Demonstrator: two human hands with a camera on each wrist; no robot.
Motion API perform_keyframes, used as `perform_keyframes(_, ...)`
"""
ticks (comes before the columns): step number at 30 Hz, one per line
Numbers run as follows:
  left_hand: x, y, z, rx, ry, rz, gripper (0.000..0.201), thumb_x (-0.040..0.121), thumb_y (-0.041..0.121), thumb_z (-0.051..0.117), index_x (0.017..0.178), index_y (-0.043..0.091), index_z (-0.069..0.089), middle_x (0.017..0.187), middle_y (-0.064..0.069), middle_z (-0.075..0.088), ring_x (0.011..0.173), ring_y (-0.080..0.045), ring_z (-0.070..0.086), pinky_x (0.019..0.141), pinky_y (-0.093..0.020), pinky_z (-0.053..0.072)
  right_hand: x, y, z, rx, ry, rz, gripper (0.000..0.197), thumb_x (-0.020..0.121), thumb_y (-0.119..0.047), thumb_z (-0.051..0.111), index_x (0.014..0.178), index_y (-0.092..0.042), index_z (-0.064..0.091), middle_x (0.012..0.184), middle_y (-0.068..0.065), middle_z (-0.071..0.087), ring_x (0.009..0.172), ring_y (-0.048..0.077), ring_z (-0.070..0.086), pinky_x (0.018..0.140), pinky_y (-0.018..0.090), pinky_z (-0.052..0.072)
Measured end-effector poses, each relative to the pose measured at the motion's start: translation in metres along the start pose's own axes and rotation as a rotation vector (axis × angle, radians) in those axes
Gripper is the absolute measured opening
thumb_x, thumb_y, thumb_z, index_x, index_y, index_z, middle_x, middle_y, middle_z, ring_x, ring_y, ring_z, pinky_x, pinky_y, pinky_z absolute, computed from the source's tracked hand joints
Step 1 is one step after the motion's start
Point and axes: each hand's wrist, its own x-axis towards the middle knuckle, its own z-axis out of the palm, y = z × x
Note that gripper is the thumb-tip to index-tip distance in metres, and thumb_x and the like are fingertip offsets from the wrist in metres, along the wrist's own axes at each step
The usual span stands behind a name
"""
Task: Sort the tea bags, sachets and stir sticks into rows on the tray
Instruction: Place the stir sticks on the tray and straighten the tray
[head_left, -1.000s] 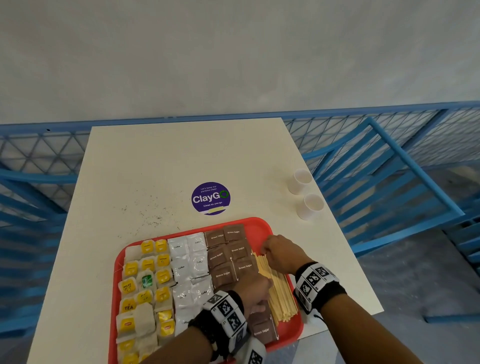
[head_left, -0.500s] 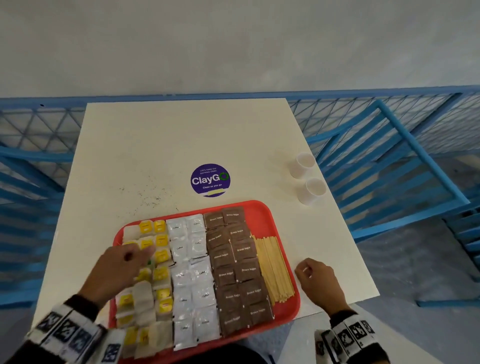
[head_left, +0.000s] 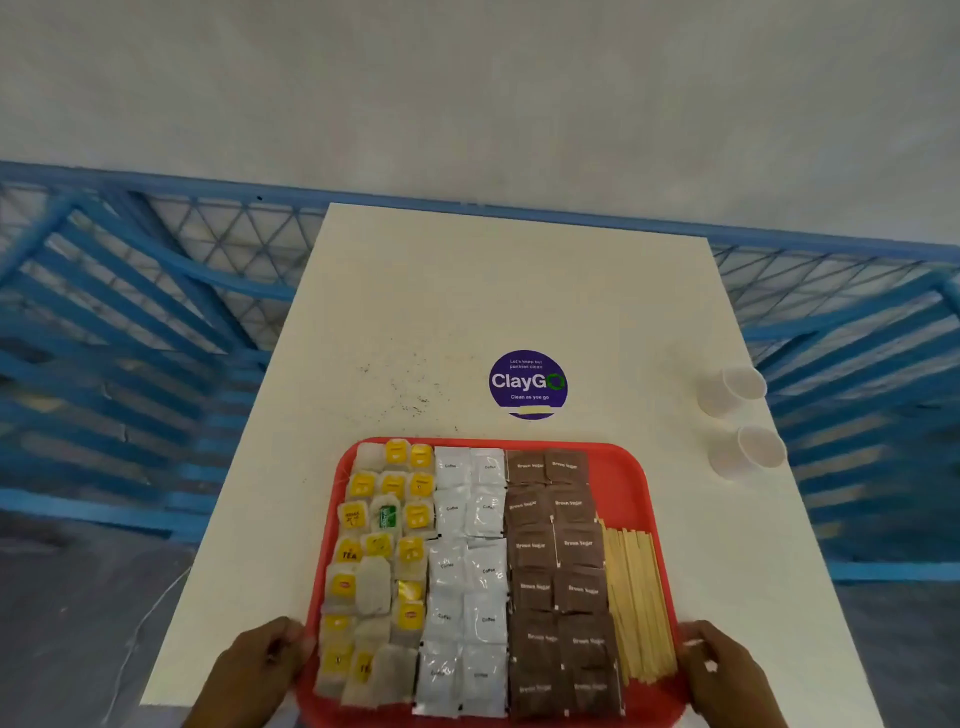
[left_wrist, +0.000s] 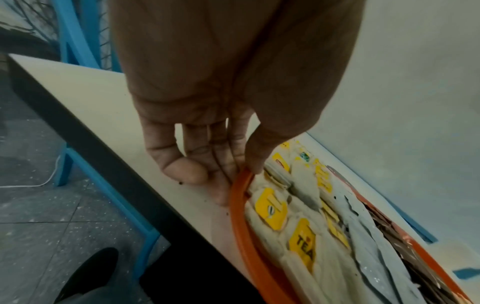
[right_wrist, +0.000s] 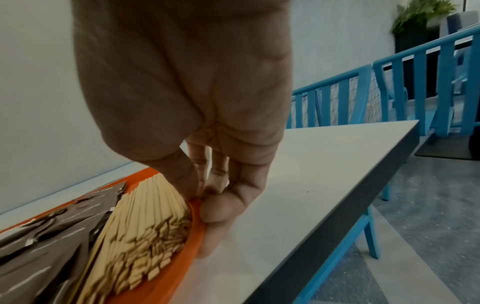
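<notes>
A red tray (head_left: 631, 467) sits at the near edge of the white table (head_left: 493, 291). On it, from left to right, lie rows of yellow-tagged tea bags (head_left: 379, 561), white coffee sachets (head_left: 467, 571), brown sugar sachets (head_left: 558, 571) and wooden stir sticks (head_left: 636, 603). My left hand (head_left: 298, 644) pinches the tray's left rim (left_wrist: 239, 205), thumb on top and fingers below, beside the tea bags (left_wrist: 272, 209). On the other side my right hand (head_left: 696, 654) pinches the right rim (right_wrist: 187, 246) next to the stir sticks (right_wrist: 145, 216).
Two white paper cups (head_left: 730, 389) (head_left: 748, 452) stand near the table's right edge. A purple ClayGo sticker (head_left: 527, 383) and dark crumbs (head_left: 405, 389) lie beyond the tray. Blue railing (head_left: 130, 364) surrounds the table on three sides.
My left hand has left the tea bags and taken the tray's left rim. My right hand has moved from the table beside the tray onto its right rim.
</notes>
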Motion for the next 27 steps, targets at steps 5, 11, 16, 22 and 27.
perform_keyframes(5, 0.004, 0.001, -0.008, -0.006, 0.139, 0.040, 0.018, 0.088, 0.023, 0.074, 0.071, 0.020, 0.067, 0.070, -0.002, 0.070, 0.071, -0.016, 0.065, 0.068, -0.028, 0.046, 0.009, -0.023, 0.008, 0.023, 0.045, -0.034, 0.048, 0.084, 0.000, 0.059, 0.074, -0.047, 0.064, 0.066, -0.019, 0.069, 0.071, 0.011, 0.066, 0.063, 0.028, 0.047)
perform_keyframes(11, 0.041, 0.010, -0.041, 0.038, 0.210, 0.038, 0.023, 0.093, 0.015, 0.066, 0.070, 0.015, 0.065, 0.070, 0.002, 0.068, 0.072, -0.019, 0.062, 0.066, -0.032, 0.042, 0.034, -0.069, 0.025, 0.013, -0.021, -0.142, 0.031, 0.091, -0.005, 0.052, 0.079, -0.032, 0.063, 0.073, -0.008, 0.069, 0.067, 0.007, 0.064, 0.065, 0.027, 0.050)
perform_keyframes(16, 0.087, 0.037, -0.077, 0.088, 0.232, 0.029, 0.023, 0.095, 0.016, 0.062, 0.073, 0.013, 0.066, 0.075, -0.002, 0.066, 0.073, -0.019, 0.058, 0.064, -0.031, 0.036, 0.066, -0.122, 0.034, -0.018, -0.067, -0.132, 0.016, 0.094, -0.008, 0.048, 0.085, -0.017, 0.058, 0.080, -0.007, 0.064, 0.074, 0.009, 0.060, 0.057, 0.021, 0.040)
perform_keyframes(22, 0.121, 0.076, -0.108, 0.139, 0.235, 0.002, 0.025, 0.096, 0.019, 0.060, 0.082, 0.004, 0.074, 0.082, -0.008, 0.069, 0.080, -0.023, 0.061, 0.071, -0.028, 0.042, 0.101, -0.161, 0.036, -0.080, -0.073, -0.086, 0.014, 0.089, -0.006, 0.046, 0.085, -0.016, 0.055, 0.088, 0.001, 0.063, 0.078, 0.014, 0.058, 0.057, 0.023, 0.040)
perform_keyframes(27, 0.132, 0.099, -0.125, 0.238, 0.171, -0.056, 0.029, 0.099, 0.028, 0.055, 0.088, 0.006, 0.070, 0.097, -0.010, 0.067, 0.091, -0.023, 0.062, 0.079, -0.029, 0.048, 0.118, -0.183, 0.031, -0.120, -0.095, -0.089, 0.011, 0.089, -0.008, 0.047, 0.089, -0.012, 0.058, 0.087, 0.001, 0.062, 0.083, 0.020, 0.060, 0.061, 0.026, 0.044)
